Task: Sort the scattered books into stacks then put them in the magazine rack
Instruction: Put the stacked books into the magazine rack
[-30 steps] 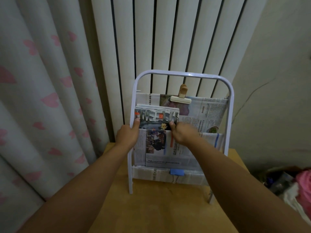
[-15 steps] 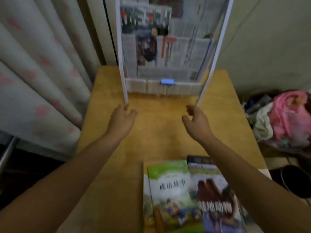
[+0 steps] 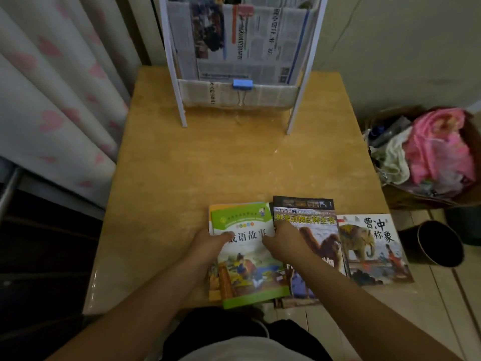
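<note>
A green-covered book [image 3: 250, 267] tops a small stack at the near edge of the wooden table [image 3: 182, 178]. My left hand [image 3: 208, 243] grips its left edge, thumb on the cover. My right hand [image 3: 283, 243] grips its right edge, fingers partly over the dark camel-cover book [image 3: 312, 230] beside it. An elephant-cover book [image 3: 372, 248] lies further right. The white magazine rack [image 3: 239, 48] stands at the table's far end, lined with newspaper, with books inside at the top edge of view.
A blue binder clip [image 3: 242, 84] holds the newspaper at the rack's base. Heart-print curtains [image 3: 52, 87] hang on the left. On the right floor sit a box of clothes [image 3: 437, 152] and a dark bin [image 3: 437, 243].
My hands let go of the book placed in the rack, drew back across the table and came down onto the green book; the view tilted down.
</note>
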